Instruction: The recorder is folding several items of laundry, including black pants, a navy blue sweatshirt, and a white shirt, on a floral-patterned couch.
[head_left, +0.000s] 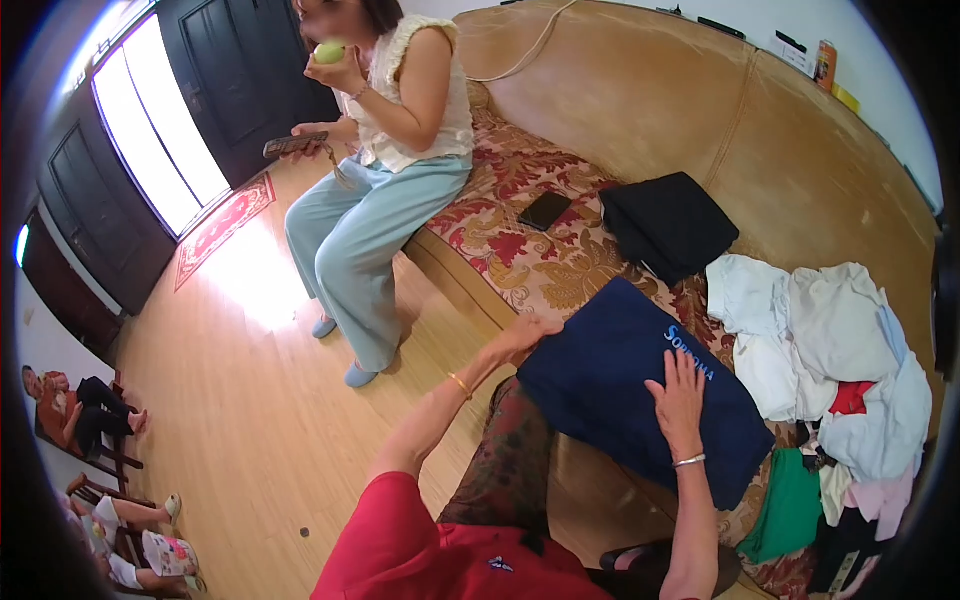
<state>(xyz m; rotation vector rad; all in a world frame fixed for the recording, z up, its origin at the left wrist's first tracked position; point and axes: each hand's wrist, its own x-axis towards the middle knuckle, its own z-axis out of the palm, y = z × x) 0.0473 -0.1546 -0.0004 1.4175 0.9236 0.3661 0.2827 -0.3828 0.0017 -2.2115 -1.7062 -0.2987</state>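
Observation:
A navy blue folded garment (607, 360) lies spread before me on the sofa's edge, with light blue lettering across it. My left hand (531, 334) has its fingers closed on the garment's near-left corner. Flat on top of the cloth, beside the lettering, rests my right hand (679, 409), its fingers spread and holding nothing. Past the far edge of the garment sits a black folded garment (671, 225). White clothes (765, 367) are heaped to the right, and a green cloth (784, 506) lies at the lower right.
The tan leather sofa (645, 97) carries a patterned cover (495, 217) with a black phone (545, 211) on it. At its far end a person (405, 97) sits holding a green fruit (328, 52) and a phone (296, 145). Other people sit at far left.

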